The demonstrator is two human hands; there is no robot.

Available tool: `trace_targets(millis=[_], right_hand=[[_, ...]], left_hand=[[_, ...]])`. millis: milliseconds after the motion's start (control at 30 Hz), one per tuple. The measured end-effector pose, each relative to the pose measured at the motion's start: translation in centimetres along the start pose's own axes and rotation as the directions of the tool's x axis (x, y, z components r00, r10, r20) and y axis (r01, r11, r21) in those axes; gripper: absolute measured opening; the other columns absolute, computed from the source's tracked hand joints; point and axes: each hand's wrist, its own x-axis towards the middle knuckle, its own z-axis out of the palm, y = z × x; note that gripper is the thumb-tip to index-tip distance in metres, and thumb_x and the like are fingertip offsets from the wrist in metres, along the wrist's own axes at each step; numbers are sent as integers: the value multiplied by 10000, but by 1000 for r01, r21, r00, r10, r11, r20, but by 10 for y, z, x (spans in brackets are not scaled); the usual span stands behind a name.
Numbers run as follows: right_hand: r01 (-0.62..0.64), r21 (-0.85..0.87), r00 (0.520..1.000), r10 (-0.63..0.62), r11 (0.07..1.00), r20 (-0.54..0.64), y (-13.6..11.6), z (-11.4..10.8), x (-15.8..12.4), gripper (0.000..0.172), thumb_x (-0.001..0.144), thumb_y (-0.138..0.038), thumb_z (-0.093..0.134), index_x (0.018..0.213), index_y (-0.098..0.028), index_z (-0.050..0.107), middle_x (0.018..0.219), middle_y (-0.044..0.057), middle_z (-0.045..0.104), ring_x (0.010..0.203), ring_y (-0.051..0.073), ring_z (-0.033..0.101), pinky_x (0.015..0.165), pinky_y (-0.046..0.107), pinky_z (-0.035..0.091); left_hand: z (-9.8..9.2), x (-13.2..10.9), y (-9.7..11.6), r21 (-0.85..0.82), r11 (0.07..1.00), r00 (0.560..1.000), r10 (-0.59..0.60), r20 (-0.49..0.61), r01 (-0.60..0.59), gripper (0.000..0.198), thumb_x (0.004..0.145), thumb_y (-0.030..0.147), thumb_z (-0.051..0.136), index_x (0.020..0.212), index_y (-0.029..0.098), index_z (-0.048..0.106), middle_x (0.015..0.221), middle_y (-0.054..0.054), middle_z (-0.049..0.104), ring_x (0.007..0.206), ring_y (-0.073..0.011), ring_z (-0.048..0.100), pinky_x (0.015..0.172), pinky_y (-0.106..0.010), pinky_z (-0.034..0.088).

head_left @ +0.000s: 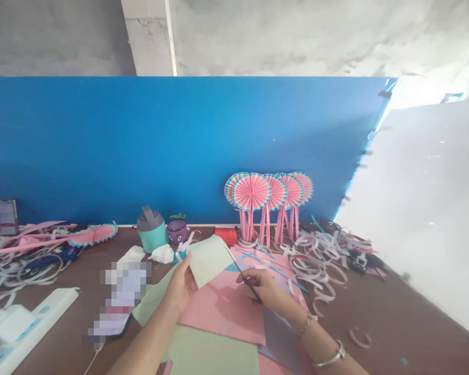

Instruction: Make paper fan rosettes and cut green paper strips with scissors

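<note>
My left hand (pixel 183 288) pinches the lower edge of a pale green paper sheet (pixel 209 258) and holds it tilted up off the table. My right hand (pixel 263 288) is closed around a thin dark tool (pixel 245 277), perhaps a pen or blade, whose tip reaches the sheet's right edge. Under both hands lies a pink paper sheet (pixel 222 310), and another pale green sheet (pixel 214 354) lies nearer me.
Several pink paper fans (pixel 268 191) stand against the blue wall panel (pixel 180 146). Curled paper strips (pixel 320 255) litter the right side. A teal container (pixel 151 229), purple pot (pixel 177 229), red spool (pixel 225 235) and power strip (pixel 27 328) lie on the brown table (pixel 406 323).
</note>
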Motion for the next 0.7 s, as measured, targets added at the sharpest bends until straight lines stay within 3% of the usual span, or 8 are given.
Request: trace_targets(millis=[100, 200, 367, 700], right_hand=[[-12, -32, 1000, 12, 999, 9, 0, -1, 0, 148, 674, -246, 609, 799, -168, 618, 455, -71, 452, 391, 65, 432, 389, 172, 310], [-9, -43, 1000, 9, 999, 14, -1, -1, 0, 177, 672, -265, 620, 817, -164, 619, 453, -66, 473, 386, 67, 443, 383, 170, 306], [-4, 28, 999, 2, 1000, 48, 2, -1, 1, 255, 671, -337, 651, 851, -160, 617, 460, -66, 479, 378, 68, 445, 383, 174, 312], [27, 125, 996, -38, 992, 82, -6, 2, -4, 275, 687, -397, 670, 814, -165, 596, 516, -63, 458, 432, 70, 434, 435, 195, 328]], left_hand=[[-1, 1, 1, -11, 1000, 1000, -22, -16, 22, 399, 685, 298, 721, 1049, 168, 620, 1001, -106, 713, 987, -296, 645, 827, -396, 525], [0, 1, 0, 26, 997, 997, 71, 34, -72, 532, 632, 229, 755, 1133, 183, 582, 1041, -89, 704, 1014, -281, 633, 859, -380, 506], [1, -1, 1, 102, 972, 974, 200, 106, -211, 700, 605, 272, 773, 1246, 188, 503, 1124, -110, 670, 1051, -295, 609, 899, -398, 472], [1, -5, 0, 188, 965, 971, 145, 189, -181, 683, 652, 299, 745, 1274, 197, 481, 1212, -128, 618, 1082, -309, 586, 893, -410, 458]])
